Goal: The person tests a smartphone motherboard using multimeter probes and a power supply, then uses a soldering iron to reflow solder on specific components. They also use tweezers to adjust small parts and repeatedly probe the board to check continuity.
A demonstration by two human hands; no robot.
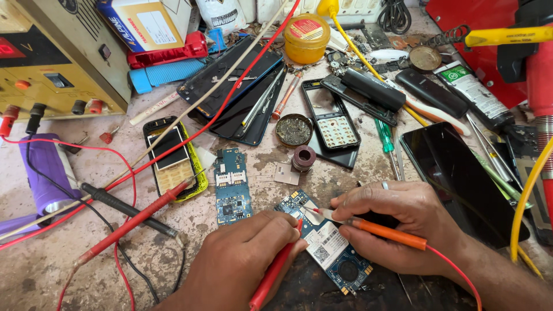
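A blue phone circuit board (332,247) lies tilted on the worn bench between my hands. My left hand (242,259) grips a red probe (275,270) whose tip rests on the board's upper part. My right hand (397,222), a ring on one finger, holds an orange probe (386,231) with a red lead; its metal tip points left onto the same area of the board. The two tips sit close together.
A second blue board (232,187) lies just left. A yellow-cased keypad phone (173,158), a spare red probe (135,219) and black probe (124,208) lie at left. A dark phone (461,178) sits at right. Phone shells, tins, screwdrivers and a power supply (63,52) crowd the back.
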